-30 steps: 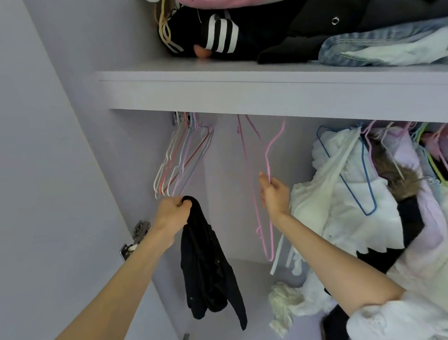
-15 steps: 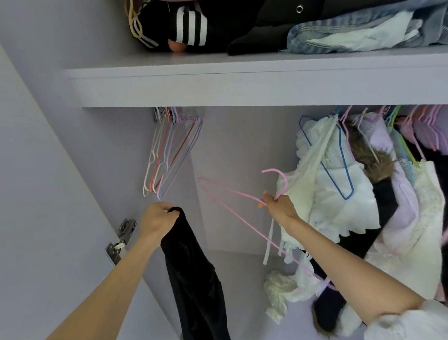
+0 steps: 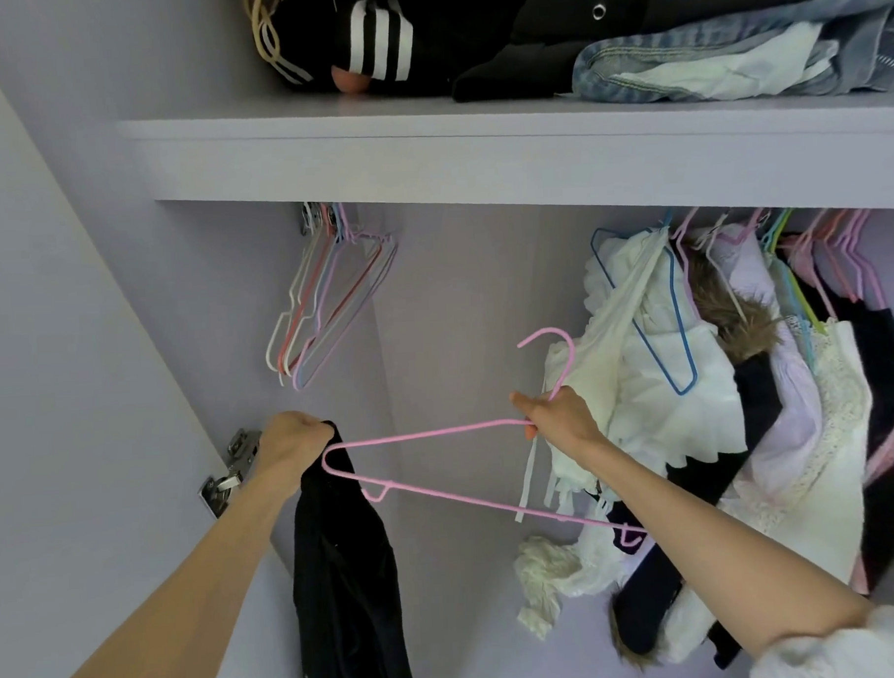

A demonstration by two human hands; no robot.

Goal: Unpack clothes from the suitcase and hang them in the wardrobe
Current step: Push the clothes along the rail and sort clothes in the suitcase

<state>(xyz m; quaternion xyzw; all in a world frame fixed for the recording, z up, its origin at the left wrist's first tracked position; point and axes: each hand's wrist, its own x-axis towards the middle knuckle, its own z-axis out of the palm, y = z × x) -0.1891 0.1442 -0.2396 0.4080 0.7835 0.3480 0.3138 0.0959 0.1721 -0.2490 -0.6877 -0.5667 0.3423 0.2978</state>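
Both arms raised into the wardrobe (image 3: pixel 100 313). Left hand (image 3: pixel 292 444) fisted tight around the top of a black garment (image 3: pixel 342 574), grip closed on the cloth. Right hand (image 3: pixel 558 422) pinching a pink hanger (image 3: pixel 428 433) at the neck, hook pointing up, frame tilted flat, its left tip just against the garment near the left fist. Garment dark, limp, hanging straight down below the fist. Bare hangers (image 3: pixel 325 298) bunched above it, hung clothes (image 3: pixel 692 379) to the right, folded clothes on the shelf (image 3: pixel 478 153).
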